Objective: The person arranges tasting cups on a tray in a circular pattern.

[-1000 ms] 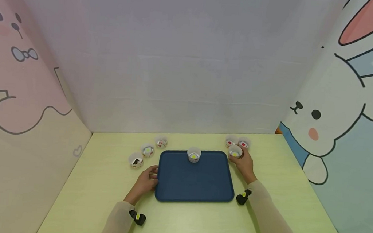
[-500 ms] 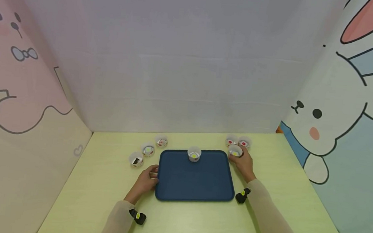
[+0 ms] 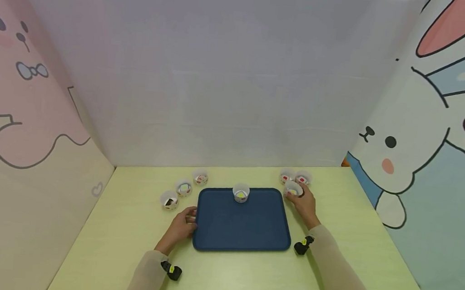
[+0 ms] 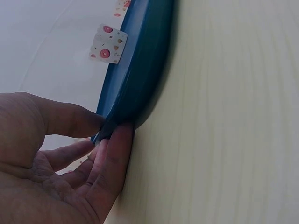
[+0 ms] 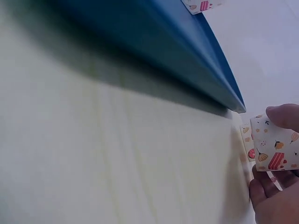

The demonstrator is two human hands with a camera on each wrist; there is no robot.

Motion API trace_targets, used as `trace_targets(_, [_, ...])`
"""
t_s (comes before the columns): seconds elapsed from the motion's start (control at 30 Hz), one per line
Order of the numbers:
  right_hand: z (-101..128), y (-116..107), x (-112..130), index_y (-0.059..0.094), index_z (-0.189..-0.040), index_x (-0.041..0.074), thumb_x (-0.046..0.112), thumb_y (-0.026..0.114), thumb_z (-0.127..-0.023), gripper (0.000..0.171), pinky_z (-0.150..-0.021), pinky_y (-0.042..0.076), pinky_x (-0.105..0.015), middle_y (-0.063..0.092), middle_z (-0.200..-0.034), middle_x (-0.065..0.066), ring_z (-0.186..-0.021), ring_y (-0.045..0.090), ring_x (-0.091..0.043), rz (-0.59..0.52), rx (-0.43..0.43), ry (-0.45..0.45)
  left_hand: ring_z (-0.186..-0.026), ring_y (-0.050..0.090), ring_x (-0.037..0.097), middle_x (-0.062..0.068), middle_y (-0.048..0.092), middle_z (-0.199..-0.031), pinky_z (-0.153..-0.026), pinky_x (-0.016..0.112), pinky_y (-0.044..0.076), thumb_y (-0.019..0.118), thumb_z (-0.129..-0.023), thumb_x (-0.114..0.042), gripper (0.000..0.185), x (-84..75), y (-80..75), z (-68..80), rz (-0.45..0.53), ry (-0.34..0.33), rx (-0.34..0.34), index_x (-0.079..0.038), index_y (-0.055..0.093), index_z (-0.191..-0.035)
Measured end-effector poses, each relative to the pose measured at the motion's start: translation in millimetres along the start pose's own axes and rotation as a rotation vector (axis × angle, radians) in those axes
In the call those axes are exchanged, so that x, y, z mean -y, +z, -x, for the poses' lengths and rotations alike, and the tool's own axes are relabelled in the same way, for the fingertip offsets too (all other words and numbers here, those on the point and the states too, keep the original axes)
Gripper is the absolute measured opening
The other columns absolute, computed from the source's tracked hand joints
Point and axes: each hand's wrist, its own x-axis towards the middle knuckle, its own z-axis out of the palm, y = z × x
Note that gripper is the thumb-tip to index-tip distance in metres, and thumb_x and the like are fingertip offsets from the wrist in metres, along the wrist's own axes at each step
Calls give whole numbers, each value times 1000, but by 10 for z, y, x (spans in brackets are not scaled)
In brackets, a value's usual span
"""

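Head only: yellow inside held cup (image 3: 293,188)

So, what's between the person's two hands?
In the head view, the tray lies between the left hand and right hand, with a cup on it near the far edge. The right hand holds another cup.

From afar I see a tray (image 3: 242,227) on the counter (image 3: 127,237), one cup (image 3: 241,193) inside its back edge, three cups (image 3: 184,187) to its left, and by its far right corner a front cup (image 3: 292,188) before two rear cups (image 3: 286,176)
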Motion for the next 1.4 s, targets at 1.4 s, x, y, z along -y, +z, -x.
trace_targets(1.4, [208,-95,680,42,-145,8,24,74,-87,68,-93,49,-33,51,-136,-18,-122,52,-32,-213,105,-136,-106,59,27,19,54,-128,-62,35,56,57,-86,6,59,35,1,-8,28,2,16,-4,46,-143])
